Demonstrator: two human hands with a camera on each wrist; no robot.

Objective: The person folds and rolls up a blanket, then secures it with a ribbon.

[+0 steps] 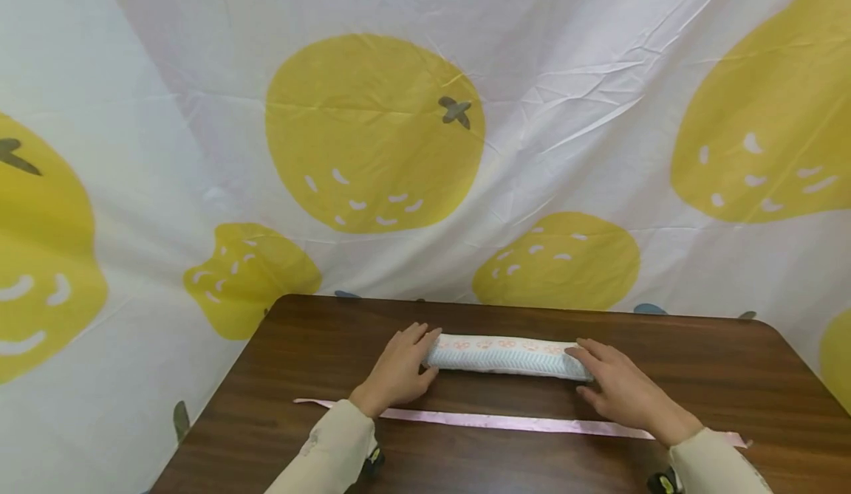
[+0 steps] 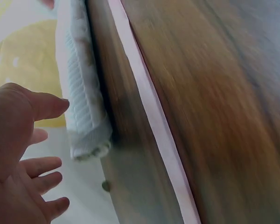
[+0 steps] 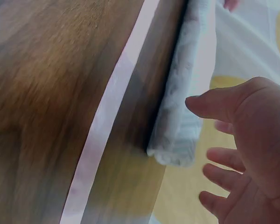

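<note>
A white rolled-up cloth (image 1: 505, 355) with orange paw prints and a pale blue chevron pattern lies lengthwise across the table. My left hand (image 1: 401, 367) is at its left end, and my right hand (image 1: 621, 383) is at its right end. Both wrist views show the fingers spread and relaxed, with neither the left thumb (image 2: 51, 105) nor the right thumb (image 3: 212, 102) curled round the roll. Whether the fingertips touch it, I cannot tell. Nearer to me, a pink ribbon (image 1: 505, 422) runs roughly parallel to the roll, passing below both wrists.
The dark wooden table (image 1: 319, 331) has rounded far corners. Behind it and at the left hangs a white curtain (image 1: 512, 73) printed with large yellow fruit.
</note>
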